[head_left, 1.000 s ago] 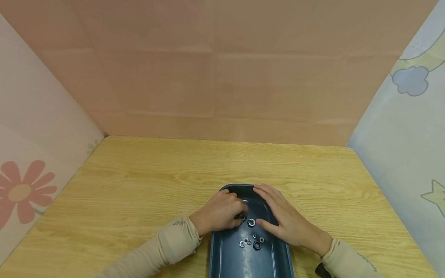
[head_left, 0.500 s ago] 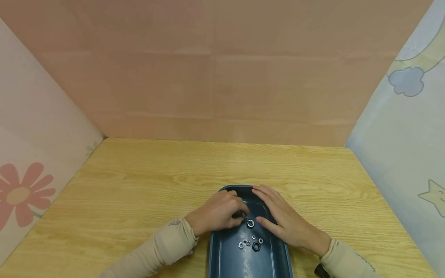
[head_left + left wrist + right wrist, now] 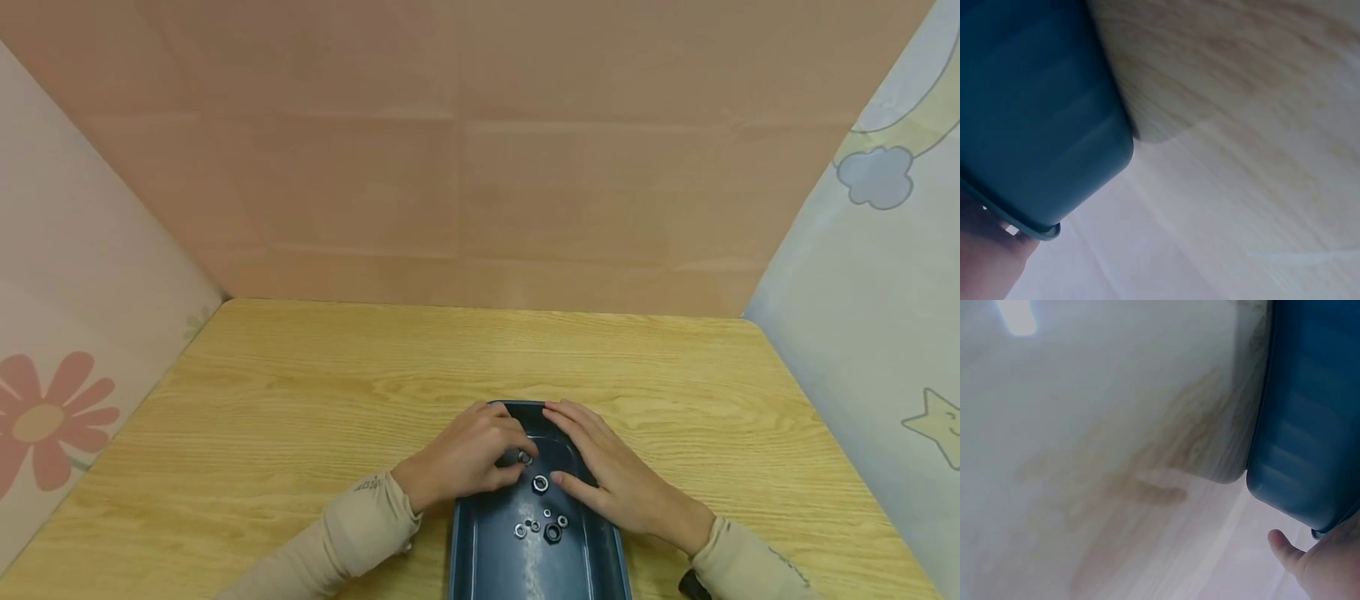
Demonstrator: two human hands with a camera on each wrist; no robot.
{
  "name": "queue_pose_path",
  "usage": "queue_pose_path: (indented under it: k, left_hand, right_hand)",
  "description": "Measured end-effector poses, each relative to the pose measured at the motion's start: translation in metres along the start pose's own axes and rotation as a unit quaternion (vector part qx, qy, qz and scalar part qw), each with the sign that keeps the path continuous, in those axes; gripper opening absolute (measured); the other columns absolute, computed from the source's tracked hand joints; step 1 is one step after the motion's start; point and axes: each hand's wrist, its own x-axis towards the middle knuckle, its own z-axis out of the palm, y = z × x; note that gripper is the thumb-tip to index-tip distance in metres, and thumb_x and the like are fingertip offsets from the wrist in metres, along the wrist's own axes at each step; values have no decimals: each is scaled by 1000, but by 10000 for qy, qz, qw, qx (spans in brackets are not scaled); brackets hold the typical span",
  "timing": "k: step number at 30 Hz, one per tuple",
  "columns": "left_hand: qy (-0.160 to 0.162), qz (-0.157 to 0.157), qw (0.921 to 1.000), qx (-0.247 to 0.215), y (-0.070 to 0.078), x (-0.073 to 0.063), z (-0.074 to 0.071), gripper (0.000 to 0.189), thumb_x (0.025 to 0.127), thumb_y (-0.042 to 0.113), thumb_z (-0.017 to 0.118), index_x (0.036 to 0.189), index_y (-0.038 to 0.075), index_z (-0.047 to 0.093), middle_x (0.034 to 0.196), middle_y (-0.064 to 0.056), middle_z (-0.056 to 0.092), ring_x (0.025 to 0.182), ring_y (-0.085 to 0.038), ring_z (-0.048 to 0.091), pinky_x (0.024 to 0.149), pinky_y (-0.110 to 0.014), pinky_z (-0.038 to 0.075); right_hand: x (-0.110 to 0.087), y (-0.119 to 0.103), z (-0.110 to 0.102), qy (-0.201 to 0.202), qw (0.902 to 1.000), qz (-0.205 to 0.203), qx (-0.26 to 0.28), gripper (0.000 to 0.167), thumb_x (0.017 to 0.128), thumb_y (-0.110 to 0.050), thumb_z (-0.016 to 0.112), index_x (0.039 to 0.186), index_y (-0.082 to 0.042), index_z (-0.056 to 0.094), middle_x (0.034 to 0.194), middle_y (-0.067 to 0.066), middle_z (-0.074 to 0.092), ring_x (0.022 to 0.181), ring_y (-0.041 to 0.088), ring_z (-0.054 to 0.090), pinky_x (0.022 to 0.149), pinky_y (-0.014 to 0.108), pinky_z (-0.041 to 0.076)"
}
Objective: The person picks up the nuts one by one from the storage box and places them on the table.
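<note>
My left hand [image 3: 476,454] reaches over the left side of the dark blue tray [image 3: 465,567], its fingers bent down. A small metal nut [image 3: 525,457] shows between its index fingertip and thumb. Just right of that lies a larger nut [image 3: 540,483] on the tray floor. My right hand [image 3: 622,483] rests over the tray's far right rim, fingers straight and thumb pointing inward. In the left wrist view the hand [image 3: 988,259] sits at the tray's rim. The right wrist view has the hand [image 3: 1329,569] by a tray corner.
Several small nuts lie loose in mid-tray, among them a big dark nut [image 3: 552,533] and a pale one [image 3: 521,531]. The tray stands at the front of the wooden table [image 3: 337,375]. A brown panel [image 3: 450,167] rises behind, with printed walls on both sides.
My left hand has shifted slightly left and up, and the nut at its fingers has moved slightly toward the far end of the tray. My right hand stays in place.
</note>
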Motion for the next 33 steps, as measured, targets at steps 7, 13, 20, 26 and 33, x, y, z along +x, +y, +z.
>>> queue_pose_path:
  k: [7, 13, 20, 26, 33]
  left_hand:
    - [327, -35, 9994, -47, -3, -2, -5, 16, 87, 24, 75, 103, 22, 78, 101, 10, 75, 100, -11, 62, 94, -32, 50]
    - [660, 31, 9978, -68, -9, -5, -9, 18, 85, 23, 78, 103, 19, 79, 100, 8, 76, 99, -11, 64, 93, -33, 52]
    - [891, -136, 9959, -87, -14, -9, -13, 19, 84, 22, 79, 103, 18, 78, 101, 6, 77, 99, -13, 63, 92, -33, 52]
    - [1045, -281, 9941, -93, -19, -15, -17, 19, 83, 19, 80, 102, 17, 78, 102, 6, 77, 99, -13, 63, 91, -33, 53]
    - [1309, -586, 9897, 25, -25, -19, -21, 19, 82, 20, 81, 101, 18, 79, 101, 6, 77, 93, -12, 61, 83, -31, 53]
  right_hand:
    - [0, 0, 0, -27, 10000, 5, 22, 75, 95, -35, 65, 157, -24, 25, 163, 0, 26, 150, 26, 25, 114, 57, 35]
    - [0, 0, 0, 12, 10000, -12, 15, 76, 94, -34, 67, 157, -23, 26, 162, 0, 26, 150, 26, 26, 114, 57, 35]
    - [0, 0, 0, 5, 10000, -3, 36, 77, 93, -34, 68, 157, -22, 27, 163, -1, 26, 150, 26, 25, 114, 57, 34]
    - [0, 0, 0, 8, 10000, 10, 6, 78, 92, -34, 68, 157, -22, 27, 163, -2, 26, 150, 25, 25, 114, 56, 35]
    - [0, 1, 0, 7, 10000, 27, 18, 78, 92, -33, 69, 157, -22, 27, 162, 5, 28, 149, 26, 26, 114, 58, 35]
